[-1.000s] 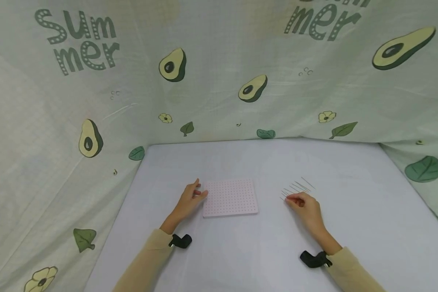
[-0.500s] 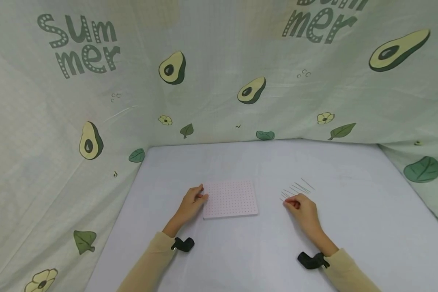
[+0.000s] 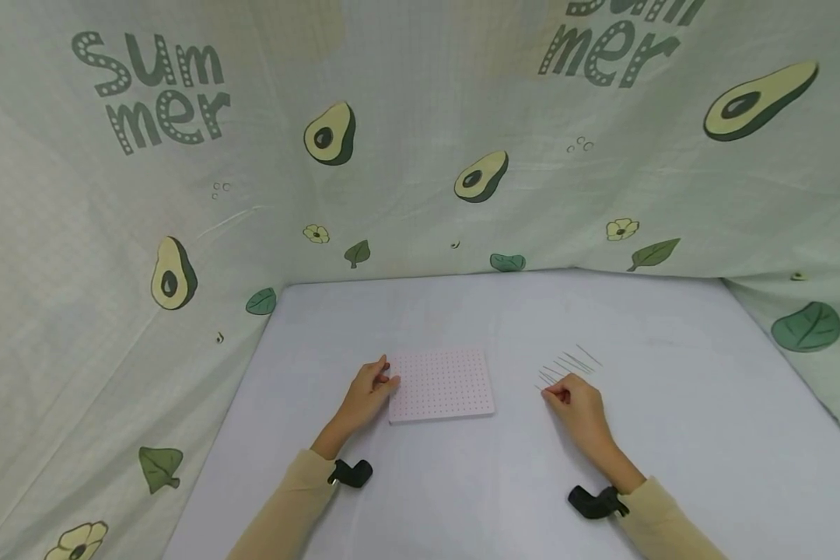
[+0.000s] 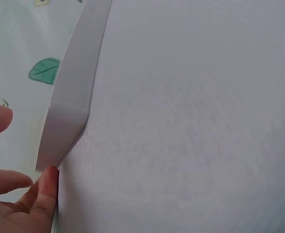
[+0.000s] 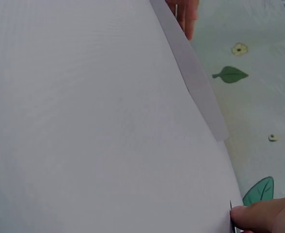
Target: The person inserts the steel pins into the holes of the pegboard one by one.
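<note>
A pale pink board with a grid of small holes (image 3: 441, 385) lies flat on the white-covered table. At its left edge rests my left hand (image 3: 359, 400), fingers loosely bent; in the left wrist view a fingertip (image 4: 48, 182) touches the board's corner. My right hand (image 3: 581, 408) is right of the board, thumb and index finger pinching a thin dark stick (image 5: 231, 213), whose end shows past the fingertip in the right wrist view. Several more thin sticks (image 3: 589, 355) lie slanted in a row just beyond the right hand, partly hidden by it.
The white table cover (image 3: 420, 498) stretches around the board and sticks. Behind and to the left hangs a pale cloth (image 3: 406, 93) printed with avocados, leaves and lettering. A black wrist camera (image 3: 353, 473) is strapped on each wrist.
The left hand has drawn in its raised fingers and settled lower against the board's edge. The right hand has shifted slightly left, at the near end of the stick row.
</note>
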Demonstrator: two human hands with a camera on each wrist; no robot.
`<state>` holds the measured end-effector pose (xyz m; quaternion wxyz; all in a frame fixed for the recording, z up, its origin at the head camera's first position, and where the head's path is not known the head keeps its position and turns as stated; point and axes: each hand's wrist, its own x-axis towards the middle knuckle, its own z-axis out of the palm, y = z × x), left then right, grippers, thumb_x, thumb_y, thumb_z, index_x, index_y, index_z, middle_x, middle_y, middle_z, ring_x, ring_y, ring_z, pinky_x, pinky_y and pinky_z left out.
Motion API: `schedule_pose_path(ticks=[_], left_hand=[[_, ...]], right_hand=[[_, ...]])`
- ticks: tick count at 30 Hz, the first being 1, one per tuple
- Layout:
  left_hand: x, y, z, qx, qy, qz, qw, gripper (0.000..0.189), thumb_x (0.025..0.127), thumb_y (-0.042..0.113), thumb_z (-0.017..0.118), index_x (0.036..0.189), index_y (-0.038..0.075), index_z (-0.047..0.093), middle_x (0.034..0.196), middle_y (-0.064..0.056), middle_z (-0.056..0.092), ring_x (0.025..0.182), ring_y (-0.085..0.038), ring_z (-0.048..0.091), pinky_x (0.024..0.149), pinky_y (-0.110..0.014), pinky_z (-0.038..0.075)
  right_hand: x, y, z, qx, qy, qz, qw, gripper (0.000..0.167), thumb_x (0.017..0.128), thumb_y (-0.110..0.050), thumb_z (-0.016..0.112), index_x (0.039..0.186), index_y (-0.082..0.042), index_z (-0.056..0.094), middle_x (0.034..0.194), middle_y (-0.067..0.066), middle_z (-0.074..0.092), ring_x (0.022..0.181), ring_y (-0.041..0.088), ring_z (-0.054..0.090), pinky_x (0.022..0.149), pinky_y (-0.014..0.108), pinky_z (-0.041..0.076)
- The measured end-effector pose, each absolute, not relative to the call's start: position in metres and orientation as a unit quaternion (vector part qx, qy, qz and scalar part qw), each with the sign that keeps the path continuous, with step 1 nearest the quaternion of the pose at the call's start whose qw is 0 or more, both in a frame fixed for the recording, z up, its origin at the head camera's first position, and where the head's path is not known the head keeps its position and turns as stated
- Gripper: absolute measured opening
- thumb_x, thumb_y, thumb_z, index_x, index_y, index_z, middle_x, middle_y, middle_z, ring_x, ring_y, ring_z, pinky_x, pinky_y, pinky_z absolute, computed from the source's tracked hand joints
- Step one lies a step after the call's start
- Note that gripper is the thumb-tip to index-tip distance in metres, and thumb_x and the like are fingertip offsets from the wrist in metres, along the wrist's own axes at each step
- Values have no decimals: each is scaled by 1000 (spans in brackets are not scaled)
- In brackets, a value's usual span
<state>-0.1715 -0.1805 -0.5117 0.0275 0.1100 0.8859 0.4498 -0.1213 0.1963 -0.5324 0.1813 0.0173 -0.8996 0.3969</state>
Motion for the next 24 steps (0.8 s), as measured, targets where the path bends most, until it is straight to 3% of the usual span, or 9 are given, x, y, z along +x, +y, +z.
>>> schedule_pose_path(ticks=[10, 18, 24], left_hand=[[-171, -181, -512, 112, 887, 447, 25, 65, 101, 27, 59, 148, -12, 35, 134, -21, 51, 107, -26, 52, 92, -43, 46], [-168, -182, -514, 116, 884, 453, 9, 55, 103, 21, 56, 146, -11, 40, 133, -22, 52, 112, -31, 54, 97, -48, 44], [-168, -184, -517, 137, 884, 446, -3, 51, 103, 16, 56, 144, -11, 43, 130, -21, 54, 110, -30, 54, 95, -48, 44]], right_hand=[[-123, 191, -528, 22, -905, 386, 177, 12, 82, 9, 74, 76, 3, 65, 69, 4, 56, 62, 16, 50, 54, 26, 41], [-123, 191, -525, 16, -915, 378, 142, 10, 87, 6, 70, 79, 4, 63, 72, 8, 56, 66, 20, 52, 58, 29, 43], [-122, 189, -522, 33, -912, 380, 149, 9, 90, 5, 67, 84, 5, 62, 75, 7, 53, 69, 19, 49, 60, 31, 41]])
